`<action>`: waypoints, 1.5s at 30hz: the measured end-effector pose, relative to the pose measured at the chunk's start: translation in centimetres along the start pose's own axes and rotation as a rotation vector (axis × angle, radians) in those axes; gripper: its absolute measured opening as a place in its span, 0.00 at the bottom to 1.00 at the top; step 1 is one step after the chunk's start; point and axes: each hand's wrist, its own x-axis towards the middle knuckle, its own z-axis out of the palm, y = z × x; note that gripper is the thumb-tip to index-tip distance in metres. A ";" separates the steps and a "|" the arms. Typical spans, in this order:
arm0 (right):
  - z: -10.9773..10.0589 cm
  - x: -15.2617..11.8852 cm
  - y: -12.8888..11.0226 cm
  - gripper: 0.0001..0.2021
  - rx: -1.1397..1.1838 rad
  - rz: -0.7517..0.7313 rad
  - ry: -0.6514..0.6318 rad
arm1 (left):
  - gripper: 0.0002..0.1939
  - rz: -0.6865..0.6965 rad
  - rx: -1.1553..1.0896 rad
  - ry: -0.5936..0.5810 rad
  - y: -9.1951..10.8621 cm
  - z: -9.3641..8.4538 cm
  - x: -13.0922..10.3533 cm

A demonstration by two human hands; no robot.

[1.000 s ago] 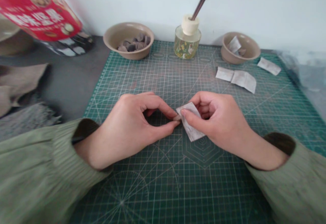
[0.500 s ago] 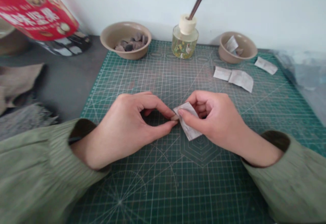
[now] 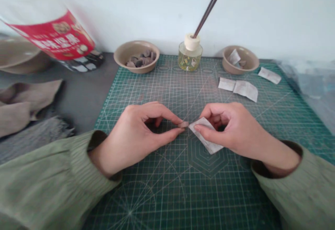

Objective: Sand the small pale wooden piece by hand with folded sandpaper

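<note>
Between the thumb and fingertips of my left hand point(image 3: 141, 137) is a small flat brownish stone piece point(image 3: 184, 124), its right end sticking out. My right hand point(image 3: 232, 129) pinches a pale grey square of sandpaper point(image 3: 206, 137), thumb on top and fingers behind. The sandpaper's left corner lies just beside the stone's exposed end; whether they touch I cannot tell. Both hands are low over the green cutting mat point(image 3: 157, 195). Farther back on the mat lie two joined strips of similar paper point(image 3: 238, 87) and a single strip point(image 3: 269, 75).
Behind the hands stand a bowl of stone pieces point(image 3: 136, 70), a reed diffuser bottle point(image 3: 190, 57) and a smaller bowl with paper scraps point(image 3: 239, 70). To the left are a red-labelled plastic jar point(image 3: 62, 40), another bowl point(image 3: 19, 66), a brown cloth point(image 3: 39, 94) and a grey fuzzy cloth point(image 3: 39, 136).
My right hand has drawn the sandpaper rightward off the stone piece, and more of the stone shows now. The whole view has tilted up a little.
</note>
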 end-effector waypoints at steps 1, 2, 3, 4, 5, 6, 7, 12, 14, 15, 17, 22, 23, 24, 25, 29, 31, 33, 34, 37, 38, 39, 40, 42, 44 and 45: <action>-0.1 0.0 0.0 0.15 0.020 0.006 0.010 | 0.03 0.021 -0.002 0.013 -0.1 0.0 0.0; -0.1 0.1 0.0 0.15 0.030 0.012 0.019 | 0.04 0.046 -0.004 0.028 -0.1 0.1 0.0; -0.2 0.2 0.0 0.15 0.036 0.017 0.030 | 0.04 0.073 -0.007 0.040 -0.2 0.1 0.0; -0.2 0.3 0.0 0.16 0.042 0.019 0.046 | 0.04 0.099 -0.010 0.052 -0.2 0.2 0.0; -0.3 0.4 0.1 0.16 0.048 0.019 0.063 | 0.04 0.126 -0.015 0.067 -0.2 0.2 0.0; -0.3 0.4 0.1 0.17 0.052 0.018 0.082 | 0.04 0.148 -0.022 0.078 -0.2 0.3 0.0; -0.3 0.5 0.1 0.18 0.054 0.018 0.100 | 0.05 0.168 -0.031 0.091 -0.1 0.3 0.0; -0.4 0.4 0.4 0.23 0.071 0.031 0.133 | 0.06 0.212 -0.062 0.108 0.2 0.4 0.1; -0.4 0.4 0.4 0.23 0.069 0.029 0.134 | 0.06 0.203 -0.070 0.101 0.3 0.4 0.0; -0.4 0.4 0.4 0.23 0.065 0.024 0.135 | 0.05 0.193 -0.074 0.098 0.3 0.4 0.0; -0.4 0.4 0.4 0.21 0.051 -0.002 0.135 | 0.04 0.160 -0.074 0.096 0.2 0.4 -0.2; -0.1 0.1 -0.2 0.12 -0.013 -0.173 0.141 | 0.03 0.106 -0.070 0.082 0.3 0.2 -0.4; 0.0 -0.1 -0.3 0.10 -0.018 -0.214 0.146 | 0.03 0.103 -0.068 0.081 0.4 0.2 -0.3; 0.0 -0.2 -0.3 0.10 -0.023 -0.255 0.152 | 0.03 0.100 -0.063 0.081 0.4 0.2 -0.3; 0.0 -0.4 -0.2 0.09 -0.027 -0.295 0.157 | 0.03 0.098 -0.058 0.081 0.5 0.2 -0.2; 0.0 -1.0 0.3 0.04 -0.036 -0.399 0.124 | 0.04 0.084 -0.051 0.071 0.4 0.1 -0.1; 0.0 -1.2 0.5 0.04 -0.042 -0.407 0.068 | 0.05 0.069 -0.059 0.063 0.4 0.1 -0.1; 0.1 -1.2 0.5 0.05 -0.049 -0.406 0.060 | 0.05 0.048 -0.070 0.066 0.5 0.1 -0.1; 0.2 -1.2 0.4 0.05 -0.045 -0.404 0.086 | 0.04 0.037 -0.075 0.068 0.5 0.1 -0.1; 0.3 -1.4 0.1 0.04 -0.013 -0.390 0.168 | 0.02 0.013 -0.086 0.068 0.7 0.1 0.0; 0.4 -1.5 0.0 0.04 -0.006 -0.390 0.161 | 0.02 0.011 -0.085 0.059 0.8 0.1 0.0; 0.4 -1.5 -0.1 0.04 -0.006 -0.398 0.138 | 0.02 0.010 -0.084 0.050 0.8 0.0 0.0; 0.5 -1.6 -0.1 0.05 -0.014 -0.403 0.121 | 0.02 0.011 -0.084 0.047 0.9 0.0 0.1; 0.5 -1.5 -0.1 0.04 -0.035 -0.395 0.159 | 0.02 0.012 -0.083 0.049 0.8 0.0 0.0; 0.6 -1.4 0.0 0.05 -0.030 -0.343 0.274 | 0.02 0.020 -0.088 0.067 0.8 0.1 -0.1; 0.6 -1.2 0.1 0.07 -0.016 -0.303 0.328 | 0.02 0.030 -0.093 0.071 0.7 0.1 -0.1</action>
